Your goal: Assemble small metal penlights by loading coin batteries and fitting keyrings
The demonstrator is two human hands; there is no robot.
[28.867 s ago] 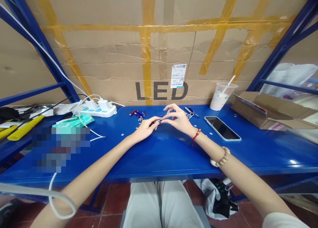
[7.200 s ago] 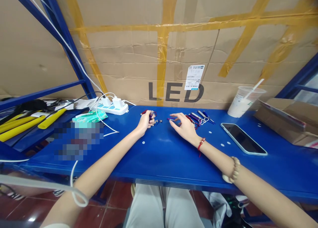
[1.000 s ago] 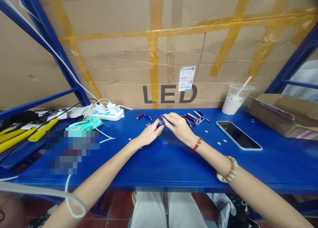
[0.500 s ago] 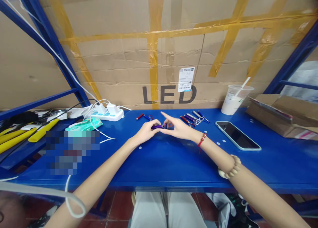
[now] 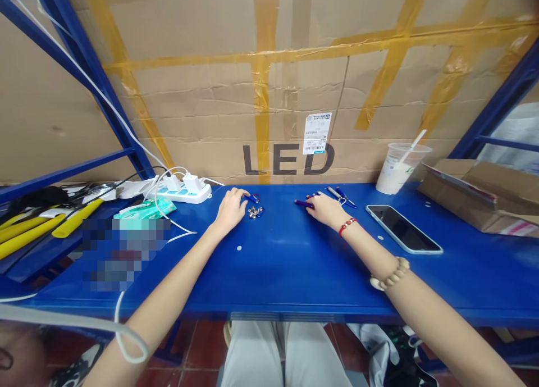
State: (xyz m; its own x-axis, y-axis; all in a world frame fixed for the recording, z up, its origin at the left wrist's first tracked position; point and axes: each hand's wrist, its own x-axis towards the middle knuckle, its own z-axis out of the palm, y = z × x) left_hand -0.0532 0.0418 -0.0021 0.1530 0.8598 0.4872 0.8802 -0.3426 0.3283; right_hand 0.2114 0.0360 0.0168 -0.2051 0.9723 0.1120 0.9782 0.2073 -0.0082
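My right hand is closed on a slim purple metal tube, like a keychain flashlight, just above the blue table. Close to that hand lie more such tubes with clips, partly hidden by the fingers. On the table's left-middle part, my left hand rests with thumb and forefinger apart. A short blue tube with a reddish clip lies at its fingertips; I cannot tell whether they touch. Beside the hand is a small heap of shiny metal pieces, too small to name surely.
A phone, a plastic cup with a straw and an open cardboard box stand to the right. On the left are a power strip with cables and a green packet. A large carton walls off the back.
My hands have moved apart from the middle. The purple tube has gone right with my right hand, and the left is now by the blue tube. The metal heap shows; the red tube at left is hidden.
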